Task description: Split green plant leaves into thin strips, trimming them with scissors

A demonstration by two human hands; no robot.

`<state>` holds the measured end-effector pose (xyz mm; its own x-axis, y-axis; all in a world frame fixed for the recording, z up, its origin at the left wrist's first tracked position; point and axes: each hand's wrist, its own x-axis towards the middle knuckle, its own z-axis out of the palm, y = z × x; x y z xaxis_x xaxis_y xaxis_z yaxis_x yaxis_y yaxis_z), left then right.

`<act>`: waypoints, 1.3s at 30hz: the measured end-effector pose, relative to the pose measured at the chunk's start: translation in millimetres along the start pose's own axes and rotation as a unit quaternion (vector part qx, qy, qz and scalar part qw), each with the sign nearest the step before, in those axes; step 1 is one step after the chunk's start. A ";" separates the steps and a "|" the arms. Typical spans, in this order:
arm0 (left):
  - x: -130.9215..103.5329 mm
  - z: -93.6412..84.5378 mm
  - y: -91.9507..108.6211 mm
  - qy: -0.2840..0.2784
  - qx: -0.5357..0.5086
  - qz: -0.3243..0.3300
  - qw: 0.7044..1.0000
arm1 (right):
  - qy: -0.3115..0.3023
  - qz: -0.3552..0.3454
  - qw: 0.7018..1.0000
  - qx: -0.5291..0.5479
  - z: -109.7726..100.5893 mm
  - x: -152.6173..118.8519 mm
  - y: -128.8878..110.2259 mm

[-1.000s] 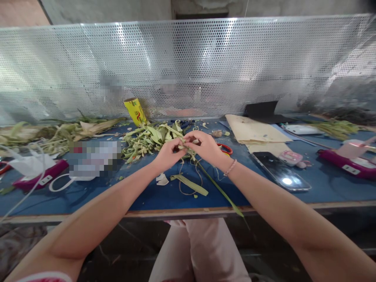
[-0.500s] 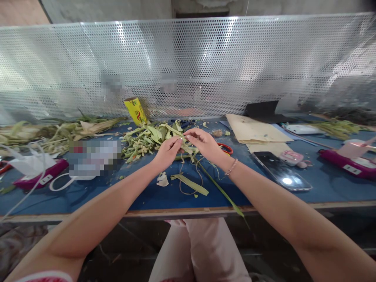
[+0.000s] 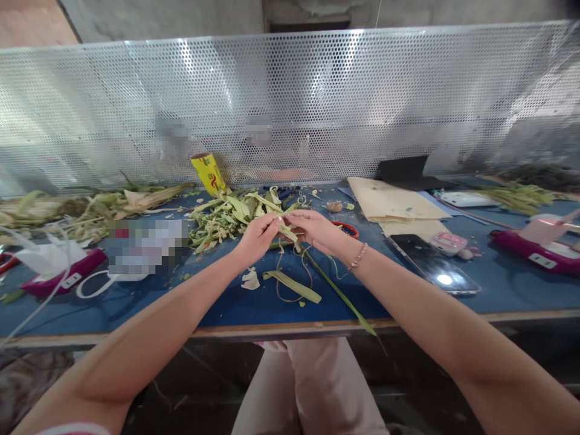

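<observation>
My left hand (image 3: 259, 237) is closed, thumb and fingertips pinching a pale green leaf strip (image 3: 289, 232). My right hand (image 3: 319, 229) meets it from the other side, its fingers curled on the same strip. A thin brown string (image 3: 277, 284) loops down to the table from below the hands. A long green stem (image 3: 338, 287) runs from under them past the table's front edge. Flat on the table in front lies a loose leaf piece (image 3: 296, 286), with a white scrap (image 3: 250, 278) to its left. Behind my left hand is a pile of green leaf strips (image 3: 222, 220).
Red-handled scissors (image 3: 348, 228) lie partly hidden behind my right hand. A yellow tube (image 3: 209, 174) leans by the perforated metal screen (image 3: 299, 90). On the right are a phone (image 3: 430, 263), a pink case (image 3: 448, 243) and tan paper (image 3: 394, 199). Purple power strips (image 3: 539, 257) sit at either side.
My right hand has lowered slightly, and its raised fingers have come down onto the leaf strip. My left hand stays nearly in place.
</observation>
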<state>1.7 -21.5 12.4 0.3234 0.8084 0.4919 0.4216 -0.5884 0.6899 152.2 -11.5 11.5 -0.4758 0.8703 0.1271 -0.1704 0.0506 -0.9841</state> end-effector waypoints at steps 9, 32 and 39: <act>4.1 -1.2 -6.4 0.039 -0.095 -0.044 0.994 | -0.059 -0.005 0.995 0.079 -10.2 -2.2 -7.0; 3.8 9.3 -19.2 -0.101 -0.198 -0.155 0.962 | 0.042 -0.171 0.976 -0.128 -6.6 2.5 1.4; 5.0 10.8 -9.9 -0.071 -0.257 -0.170 0.949 | 0.037 -0.192 0.952 -0.235 -5.1 1.0 3.0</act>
<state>8.3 -11.7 2.2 0.3699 0.9179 0.1435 0.0644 -0.1795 0.9816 155.7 -8.0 8.1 -0.3919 0.7742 0.4969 0.0941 0.5710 -0.8155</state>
